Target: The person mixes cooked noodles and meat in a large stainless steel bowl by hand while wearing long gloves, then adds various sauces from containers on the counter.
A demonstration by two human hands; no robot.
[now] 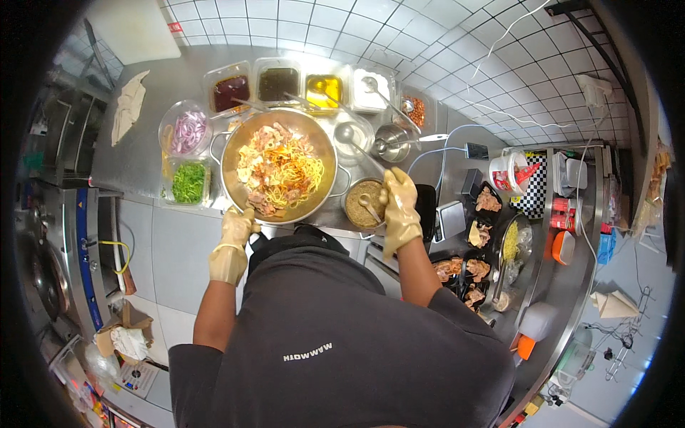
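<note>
A large steel basin (286,171) of yellow noodles and meat pieces stands on the steel counter. My left hand (235,230), in a cream rubber glove, is at the basin's near left rim; whether it grips the rim is unclear. In the matching glove, my right hand (400,193) is shut on the handle of a metal ladle (361,148), its bowl over a clear round container (354,131). Below the ladle handle, a round tub of brownish seasoning (365,203) holds a small scoop. Sliced purple onion (189,131) and chopped greens (188,183) sit left of the basin.
Behind the basin are containers of dark red sauce (231,93), dark liquid (278,84), yellow oil (324,92) and white powder (370,88). A steel pot (392,143) and peanuts (413,111) stand right. Further right are a scale (450,221) and black trays of meat (477,270). A cloth (130,107) lies far left.
</note>
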